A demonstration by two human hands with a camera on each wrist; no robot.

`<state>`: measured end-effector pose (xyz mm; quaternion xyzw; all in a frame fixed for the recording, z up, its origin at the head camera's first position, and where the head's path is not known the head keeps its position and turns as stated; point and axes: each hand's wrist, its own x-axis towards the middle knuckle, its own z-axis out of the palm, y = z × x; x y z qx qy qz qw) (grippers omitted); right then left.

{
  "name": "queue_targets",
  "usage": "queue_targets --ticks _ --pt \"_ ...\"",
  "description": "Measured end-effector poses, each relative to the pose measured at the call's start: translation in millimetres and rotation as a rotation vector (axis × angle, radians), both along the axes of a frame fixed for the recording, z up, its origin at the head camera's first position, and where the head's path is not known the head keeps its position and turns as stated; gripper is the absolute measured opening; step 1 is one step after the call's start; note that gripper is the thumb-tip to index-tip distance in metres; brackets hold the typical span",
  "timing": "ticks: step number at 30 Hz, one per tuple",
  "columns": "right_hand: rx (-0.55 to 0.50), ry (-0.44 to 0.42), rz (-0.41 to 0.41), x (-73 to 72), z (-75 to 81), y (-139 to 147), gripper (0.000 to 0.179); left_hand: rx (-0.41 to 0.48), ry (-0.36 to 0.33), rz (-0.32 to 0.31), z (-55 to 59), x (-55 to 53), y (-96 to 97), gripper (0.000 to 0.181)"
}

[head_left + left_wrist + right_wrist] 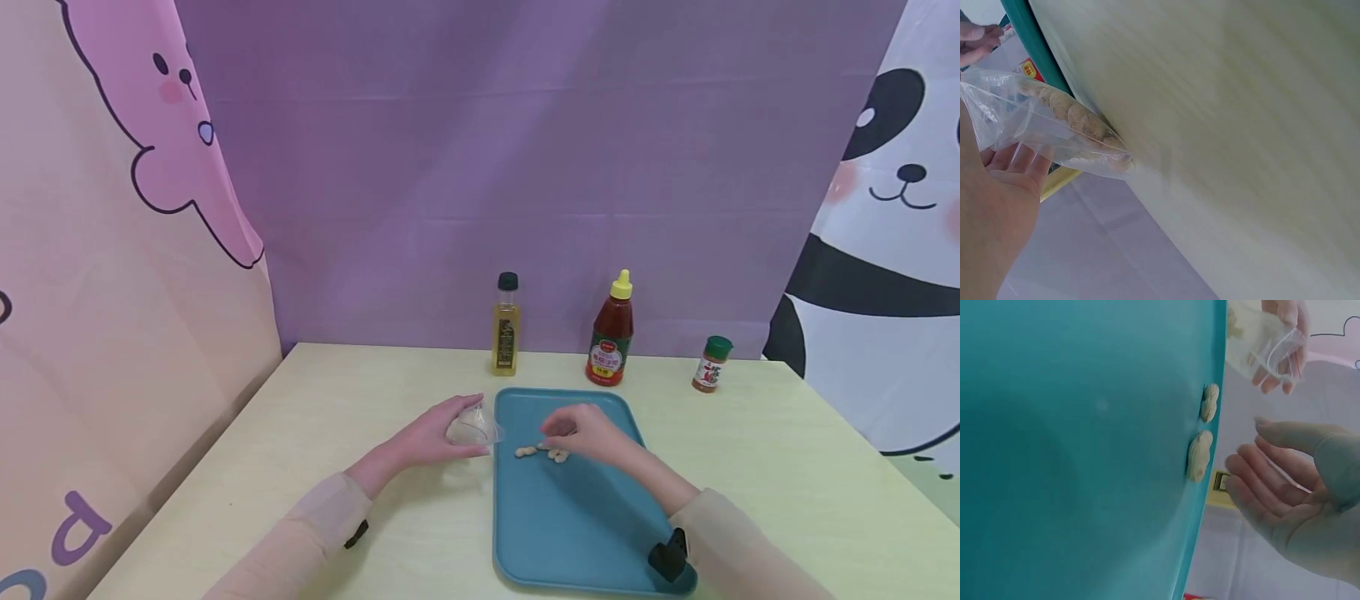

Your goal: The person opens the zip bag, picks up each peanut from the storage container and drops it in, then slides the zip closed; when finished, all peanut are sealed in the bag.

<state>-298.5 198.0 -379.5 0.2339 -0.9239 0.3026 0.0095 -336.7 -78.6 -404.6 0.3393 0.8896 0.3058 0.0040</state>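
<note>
Left hand (pixel 435 436): gripping the bag (pixel 474 427) between thumb and fingers, above the table (pixel 375 387).
Bag: hanging just beside the left edge of the tray (pixel 562 533), nearer its far left corner, containing bagged peanuts (pixel 1075 115).
Right hand (pixel 592 433): hovering over the tray's far half, near the loose peanuts (pixel 527 452), loosely curving empty fingers, leaving a gap to the thumb.
Loose peanuts: lying on the tray, partly hiding behind the right hand.
Oil (pixel 506 337): standing upright beyond the tray's far left corner.
Sauce (pixel 609 346): standing upright beyond the tray's far right corner.
Jar (pixel 711 365): standing near the table's far right corner.
</note>
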Motion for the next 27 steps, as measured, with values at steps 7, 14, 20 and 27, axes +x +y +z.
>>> queue_targets --ticks 7,14,20,27 --pt "0.070 -0.001 -0.013 0.4 -5.5 12 0.014 -0.003 0.012 0.001 0.3 -1.6 0.4 0.083" --pt "0.072 -0.029 -0.007 1.5 -7.0 18 0.010 -0.007 0.012 0.003 1.6 -1.1 0.5 0.083" --pt "0.091 -0.038 0.003 3.2 -10.0 21 0.007 0.000 0.008 -0.001 0.2 -0.8 0.2 0.082" --pt "0.106 -0.045 0.000 3.5 -12.0 21 0.006 0.001 0.005 0.010 -2.5 -0.9 0.7 0.083"
